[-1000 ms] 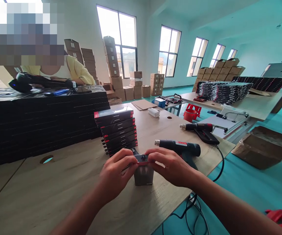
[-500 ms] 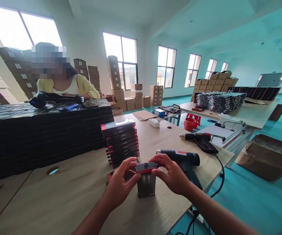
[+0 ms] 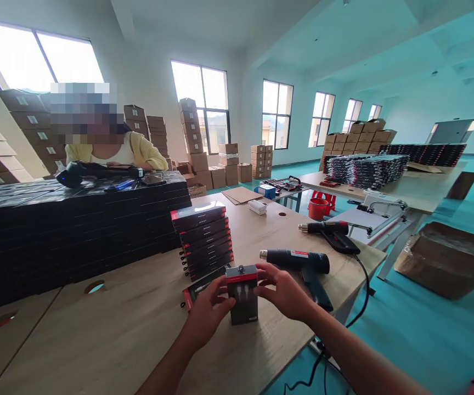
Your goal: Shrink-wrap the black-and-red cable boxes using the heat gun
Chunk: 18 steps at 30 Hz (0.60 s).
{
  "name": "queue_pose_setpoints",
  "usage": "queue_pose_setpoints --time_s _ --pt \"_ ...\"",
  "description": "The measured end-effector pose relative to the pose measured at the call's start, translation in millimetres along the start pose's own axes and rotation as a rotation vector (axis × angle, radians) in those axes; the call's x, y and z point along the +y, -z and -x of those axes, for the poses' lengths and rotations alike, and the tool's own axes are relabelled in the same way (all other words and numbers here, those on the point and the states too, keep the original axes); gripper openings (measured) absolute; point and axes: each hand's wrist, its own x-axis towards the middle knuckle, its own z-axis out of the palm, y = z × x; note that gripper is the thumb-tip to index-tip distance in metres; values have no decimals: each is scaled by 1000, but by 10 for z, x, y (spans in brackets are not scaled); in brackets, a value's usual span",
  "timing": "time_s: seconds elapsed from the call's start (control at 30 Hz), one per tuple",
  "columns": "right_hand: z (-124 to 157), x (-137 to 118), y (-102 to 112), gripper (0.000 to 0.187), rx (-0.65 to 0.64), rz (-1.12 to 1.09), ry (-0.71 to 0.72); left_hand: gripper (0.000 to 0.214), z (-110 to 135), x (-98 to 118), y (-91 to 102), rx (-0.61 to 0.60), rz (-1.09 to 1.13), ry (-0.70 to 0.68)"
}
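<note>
A small black box [image 3: 242,299] stands upright on the wooden surface [image 3: 97,334], its long axis vertical, with a red band around the top and a small dark knob on its top face. It sits directly ahead of the person, between the two hands and about equally near both.

The left hand [image 3: 206,314] comes in from the lower left, its fingers [image 3: 223,288] curled lightly against the box's left side. The right hand [image 3: 285,292] comes in from the right, its fingers [image 3: 265,272] slightly spread and reaching the box's upper right edge. Whether they press on it is hard to tell. Neither hand is wrapped fully around the box, and the opening between them spans just its width.

Just behind the box rises a stack of flat black boxes [image 3: 204,241] with red-edged ends, and another flat box [image 3: 191,294] lies just beside the left hand. To the right, a heat gun [image 3: 294,261] lies near the right hand, with a second heat gun [image 3: 323,227] farther back. A long bank of black boxes [image 3: 64,230] fills the left of the surface, and a co-worker [image 3: 109,156] sits beyond it.
</note>
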Motion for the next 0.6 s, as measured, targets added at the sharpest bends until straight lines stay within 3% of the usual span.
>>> queue_pose_setpoints --time_s 0.2,0.27,0.37,0.47,0.57,0.6 --pt "18 -109 13 41 36 -230 -99 48 114 -119 -131 -97 232 69" --pt "64 -147 3 41 27 -295 -159 44 195 -73 -203 -188 417 185" --pt "158 -167 20 39 30 -303 -232 54 317 20 -365 -321 694 391" --pt "241 -105 233 36 165 -106 -326 60 386 80 -526 -317 864 479" --pt "261 49 650 36 428 244 -498 55 402 93 -596 -221 943 497" --pt "246 111 790 37 460 332 -571 53 401 94 -598 -190 956 503"
